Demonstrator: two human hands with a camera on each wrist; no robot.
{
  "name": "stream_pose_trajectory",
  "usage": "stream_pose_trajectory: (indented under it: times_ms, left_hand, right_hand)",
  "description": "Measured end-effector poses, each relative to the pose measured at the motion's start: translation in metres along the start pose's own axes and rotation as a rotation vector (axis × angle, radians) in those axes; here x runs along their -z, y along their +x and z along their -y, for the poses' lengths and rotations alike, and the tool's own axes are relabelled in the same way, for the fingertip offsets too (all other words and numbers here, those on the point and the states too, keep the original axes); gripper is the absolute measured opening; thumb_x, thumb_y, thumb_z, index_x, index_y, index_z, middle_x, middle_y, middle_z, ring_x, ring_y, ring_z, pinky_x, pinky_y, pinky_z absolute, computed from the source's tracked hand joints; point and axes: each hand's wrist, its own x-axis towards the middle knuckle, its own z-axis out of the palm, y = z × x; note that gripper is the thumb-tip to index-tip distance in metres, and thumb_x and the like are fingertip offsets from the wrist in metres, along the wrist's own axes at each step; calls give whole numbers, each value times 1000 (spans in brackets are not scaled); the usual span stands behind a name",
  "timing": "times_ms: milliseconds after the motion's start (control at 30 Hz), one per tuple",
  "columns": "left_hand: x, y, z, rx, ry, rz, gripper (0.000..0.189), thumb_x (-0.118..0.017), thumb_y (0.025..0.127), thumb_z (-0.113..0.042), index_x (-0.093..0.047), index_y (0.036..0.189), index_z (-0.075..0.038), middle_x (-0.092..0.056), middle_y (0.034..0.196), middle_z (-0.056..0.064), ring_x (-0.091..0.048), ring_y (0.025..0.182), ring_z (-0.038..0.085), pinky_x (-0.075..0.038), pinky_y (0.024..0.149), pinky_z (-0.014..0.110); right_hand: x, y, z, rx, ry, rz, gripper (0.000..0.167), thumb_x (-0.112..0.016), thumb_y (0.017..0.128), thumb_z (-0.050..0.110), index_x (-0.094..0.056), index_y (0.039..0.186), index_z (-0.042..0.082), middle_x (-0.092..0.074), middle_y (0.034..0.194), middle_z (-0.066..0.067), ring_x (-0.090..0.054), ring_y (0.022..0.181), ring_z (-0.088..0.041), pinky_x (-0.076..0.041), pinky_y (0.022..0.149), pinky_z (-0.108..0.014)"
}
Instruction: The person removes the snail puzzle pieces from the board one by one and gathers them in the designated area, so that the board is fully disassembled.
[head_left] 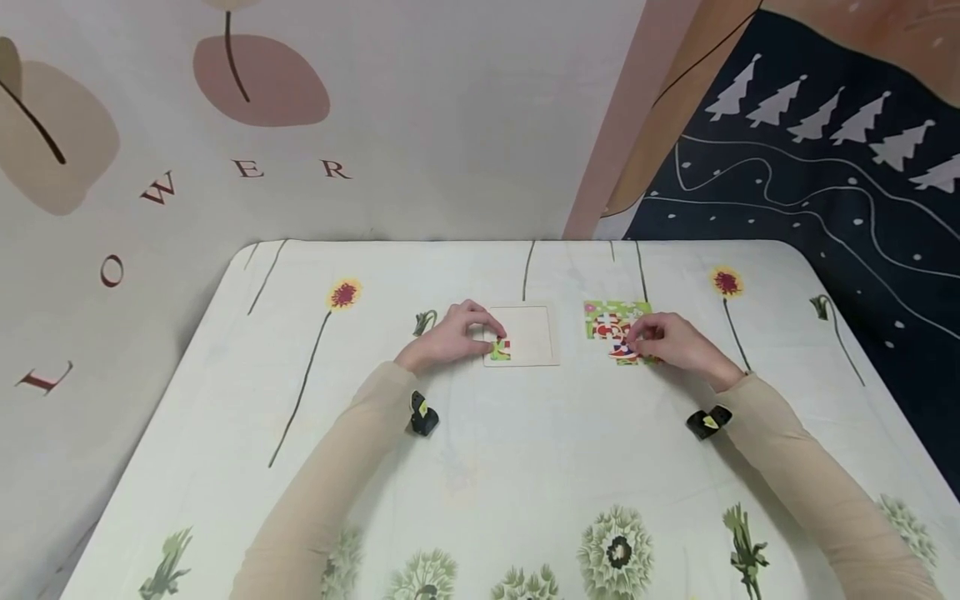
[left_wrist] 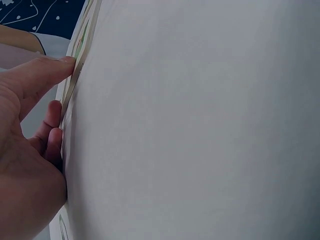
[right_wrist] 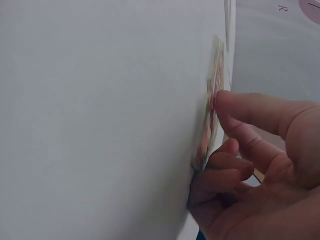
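A shallow wooden puzzle tray [head_left: 532, 337] lies flat toward the back of the table. In its lower left corner sits a green puzzle piece [head_left: 500, 354] with a red and white patch. My left hand [head_left: 453, 335] reaches over the tray's left edge, thumb and index finger at this piece's upper left. The left wrist view shows the thumb [left_wrist: 55, 70] at the tray's edge. To the tray's right lie several colourful puzzle pieces [head_left: 600, 317], close together. My right hand [head_left: 678, 342] pinches one red, white and blue puzzle piece [head_left: 621, 350] among them, its other fingers curled beneath the palm.
A white cloth with printed flowers [head_left: 618, 550] covers the table [head_left: 510, 450]. Behind it hangs a pale wall covering [head_left: 450, 125] with printed leaves and letters. Dark fabric with white trees [head_left: 810, 158] hangs at the right. Each wrist carries a small black camera [head_left: 424, 414].
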Motion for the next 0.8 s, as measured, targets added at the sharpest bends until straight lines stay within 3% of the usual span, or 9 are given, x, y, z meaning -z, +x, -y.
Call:
stream_pose_trajectory:
  times_ms: [300,733,800]
  left_hand:
    - [-2,2,0,3,16,-13,28,-69,89,-11,-72,117,-10,-50,131,17,-36,126,34,-28,108,53]
    - [4,-5,-1,19,49,-67,37,-68,88,-8,-68,125,-12,-53,132,16,-44,124,31,-34,106,51]
    - [6,-6,-1,12,35,-82,36,-67,89,-8,-68,124,-11,-52,132,17,-44,125,32,-36,105,51]
  right_hand:
    - [2,-2,8,19,69,-54,21,-64,96,16,-66,108,-1,-55,92,-8,-44,76,-16,-36,62,-27]
    - [-24,14,35,143,140,-38,16,-64,96,10,-66,105,-3,-55,96,-15,-47,74,-14,-39,60,-24]
    - [-29,16,39,150,175,-30,16,-64,95,9,-65,105,-3,-57,106,-18,-47,73,-10,-38,59,-23]
